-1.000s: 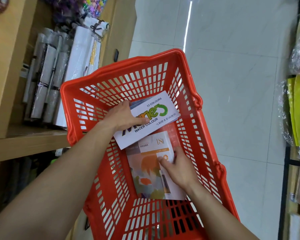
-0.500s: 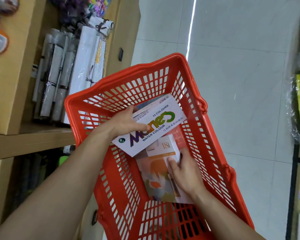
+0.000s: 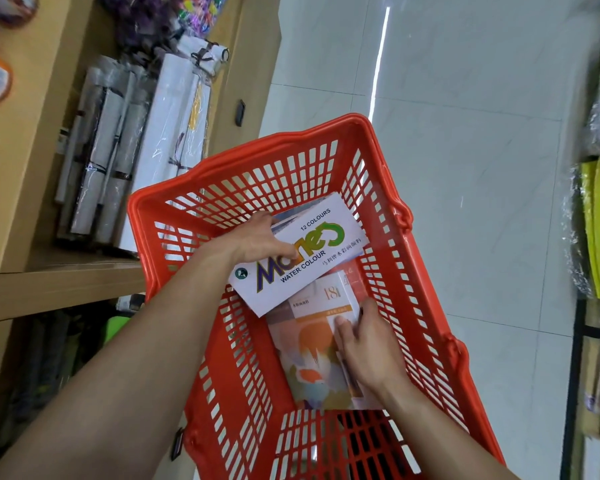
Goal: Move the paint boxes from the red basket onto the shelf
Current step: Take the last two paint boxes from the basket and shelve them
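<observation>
Red basket [image 3: 388, 174]: we grip white paint box [image 3: 312, 251] in left hand [image 3: 253, 239], right hand [image 3: 368, 344] clasps orange box [image 3: 309, 344]; next lift toward shelf [image 3: 49, 285] left of basket.

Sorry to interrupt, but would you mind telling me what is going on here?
A person is unloading paint boxes from a red basket. The left hand grips the white water colour box, tilted up above the others. The right hand holds the orange-patterned box, low in the basket. Neither has reached the wooden shelf yet.

Left hand [image 3: 257, 242] reaching forward, fingers curled in a grip, right hand [image 3: 368, 348] palm down, fingers closed, both forearms bare
</observation>
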Demonstrator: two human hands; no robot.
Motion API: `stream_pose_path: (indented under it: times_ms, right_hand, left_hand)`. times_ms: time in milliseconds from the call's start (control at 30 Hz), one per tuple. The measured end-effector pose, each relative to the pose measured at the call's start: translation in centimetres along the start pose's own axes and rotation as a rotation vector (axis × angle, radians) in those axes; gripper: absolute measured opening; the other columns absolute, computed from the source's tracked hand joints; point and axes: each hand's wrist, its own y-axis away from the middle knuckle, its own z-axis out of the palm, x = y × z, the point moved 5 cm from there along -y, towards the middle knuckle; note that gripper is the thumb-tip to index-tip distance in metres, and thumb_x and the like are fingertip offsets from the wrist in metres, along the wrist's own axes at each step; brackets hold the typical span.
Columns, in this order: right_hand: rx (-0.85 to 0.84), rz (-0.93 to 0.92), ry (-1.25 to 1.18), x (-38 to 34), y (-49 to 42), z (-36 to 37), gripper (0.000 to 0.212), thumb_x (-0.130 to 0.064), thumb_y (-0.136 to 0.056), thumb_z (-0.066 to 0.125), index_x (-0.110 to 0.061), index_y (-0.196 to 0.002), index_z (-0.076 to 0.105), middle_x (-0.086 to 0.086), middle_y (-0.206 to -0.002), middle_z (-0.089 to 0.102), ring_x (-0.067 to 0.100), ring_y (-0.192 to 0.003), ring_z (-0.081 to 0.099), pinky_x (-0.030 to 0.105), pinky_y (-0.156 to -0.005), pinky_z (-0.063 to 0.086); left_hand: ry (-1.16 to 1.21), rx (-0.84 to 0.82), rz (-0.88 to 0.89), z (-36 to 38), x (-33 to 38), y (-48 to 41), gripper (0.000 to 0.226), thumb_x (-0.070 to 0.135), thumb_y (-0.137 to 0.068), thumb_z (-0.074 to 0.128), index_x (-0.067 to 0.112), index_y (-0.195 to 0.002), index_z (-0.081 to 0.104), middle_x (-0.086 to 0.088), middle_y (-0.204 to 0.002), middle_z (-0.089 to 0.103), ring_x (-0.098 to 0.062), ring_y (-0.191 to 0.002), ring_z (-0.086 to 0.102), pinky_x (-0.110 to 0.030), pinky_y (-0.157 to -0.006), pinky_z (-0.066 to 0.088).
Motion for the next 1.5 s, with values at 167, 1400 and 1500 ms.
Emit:
stream_pose_path:
  times_ms: [167, 1400, 1500]
  right_hand:
    - [0.053, 0.007, 0.068, -0.4, 1.3, 0.1, 0.025, -0.040, -0.095, 0.055, -0.024, -0.108, 0.042, 0.001, -0.105, 0.067, 0.027, -0.093, 0.069, 0.045, -0.076, 0.057]
    - [0.052, -0.114, 0.065, 0.3, 3.6, -1.5, 0.025, -0.032, -0.097, 0.056, -0.016, -0.107, 0.039, 0.011, -0.095, 0.070, 0.035, -0.083, 0.069, 0.040, -0.065, 0.053]
    - [0.130, -0.177, 0.106, -0.2, 5.9, -1.6, 0.025, -0.034, -0.097, 0.055, -0.016, -0.104, 0.039, 0.010, -0.085, 0.067, 0.038, -0.075, 0.067, 0.041, -0.057, 0.046]
  left_hand:
    - [-0.050, -0.015, -0.031, -0.3, 0.3, -0.1, 0.070, 0.070, -0.039, 0.076, 0.033, -0.096, 0.060, 0.007, -0.091, 0.074, -0.005, -0.061, 0.073, -0.020, -0.047, 0.053]
    - [0.099, 0.356, -0.025, 4.7, -0.1, 13.1, 0.127, 0.075, -0.049, 0.066, 0.038, -0.155, 0.007, 0.004, -0.126, 0.041, -0.023, -0.123, 0.048, -0.044, -0.101, 0.047]
    - [0.229, 0.411, -0.017, 5.5, 0.1, 16.1, 0.128, 0.073, -0.049, 0.068, 0.039, -0.156, 0.006, 0.005, -0.135, 0.039, -0.020, -0.128, 0.045, -0.041, -0.104, 0.043]
